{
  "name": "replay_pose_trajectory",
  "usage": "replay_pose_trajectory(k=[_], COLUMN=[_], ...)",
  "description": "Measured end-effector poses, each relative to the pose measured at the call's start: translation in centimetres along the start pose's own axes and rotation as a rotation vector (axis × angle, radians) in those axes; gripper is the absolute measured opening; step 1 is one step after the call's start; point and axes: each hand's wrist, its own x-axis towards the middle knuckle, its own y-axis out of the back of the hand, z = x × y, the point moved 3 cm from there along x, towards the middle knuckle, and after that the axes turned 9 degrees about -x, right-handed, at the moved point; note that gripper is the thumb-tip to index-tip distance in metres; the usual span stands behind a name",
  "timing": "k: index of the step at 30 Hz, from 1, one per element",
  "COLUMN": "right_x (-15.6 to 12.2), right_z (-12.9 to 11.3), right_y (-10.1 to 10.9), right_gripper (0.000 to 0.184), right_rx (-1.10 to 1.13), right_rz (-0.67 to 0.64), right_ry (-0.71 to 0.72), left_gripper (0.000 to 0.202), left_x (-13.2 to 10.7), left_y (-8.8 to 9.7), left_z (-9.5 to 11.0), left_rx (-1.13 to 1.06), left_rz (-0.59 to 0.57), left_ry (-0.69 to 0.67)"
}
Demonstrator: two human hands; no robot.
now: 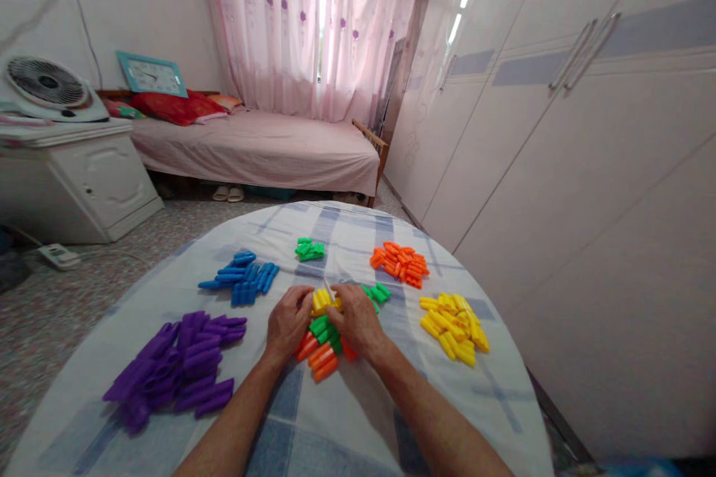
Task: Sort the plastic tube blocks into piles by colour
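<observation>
My left hand (289, 322) and my right hand (356, 319) are close together at the middle of the round table. Between their curled fingertips are yellow plastic tube pieces (321, 301), pinched from both sides. Just below these lie green tube pieces (323, 329), and orange tube pieces (323, 362) sit nearest me, side by side in a cluster. Part of this cluster is hidden by my right hand. More green pieces (381, 293) lie beyond the right hand's fingers.
Loose piles ring my hands: purple tubes (184, 365), blue tubes (243, 279), a small green pile (309, 250), an orange pile (400, 263) and a yellow pile (456, 326). A checked cloth (358, 432) covers the table. A bed (268, 141) and a wardrobe (559, 201) stand beyond.
</observation>
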Motion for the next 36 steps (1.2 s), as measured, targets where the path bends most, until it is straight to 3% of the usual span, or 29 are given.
replay_pose_trajectory(k=[5, 11, 14, 16, 22, 29, 33, 36], right_x=[-2.0, -6.3, -8.1, -8.8, -9.6, -10.5, -10.0, -8.2], right_z=[4.3, 15.4, 20.0, 21.6, 21.7, 21.3, 21.3, 19.3], right_y=[3.4, 8.5, 9.4, 9.2, 7.4, 7.3, 7.9, 8.2], right_gripper=[0.026, 0.034, 0.041, 0.045, 0.046, 0.056, 0.057, 0.051], right_rx=[0.110, -0.087, -0.106, -0.082, -0.006, 0.034, -0.059, -0.121], right_rz=[0.162, 0.301, 0.332, 0.342, 0.312, 0.293, 0.384, 0.462], right_ry=[-0.083, -0.371, -0.546, -0.599, -0.585, -0.653, -0.580, -0.465], left_gripper=[0.030, 0.031, 0.030, 0.030, 0.030, 0.029, 0.027, 0.027], left_x=[-0.1, -0.1, 0.0, 0.0, 0.0, -0.1, -0.2, -0.1], left_y=[0.1, 0.1, 0.0, 0.0, 0.0, -0.1, -0.2, -0.3], left_z=[0.0, 0.0, 0.0, 0.0, -0.2, -0.1, 0.0, -0.2], left_rx=[0.026, 0.065, 0.089, 0.096, 0.087, 0.073, 0.069, 0.068], left_rz=[0.001, -0.015, -0.021, -0.021, -0.040, -0.024, -0.001, 0.021], left_ry=[-0.029, -0.031, -0.029, -0.025, -0.024, -0.027, -0.031, -0.030])
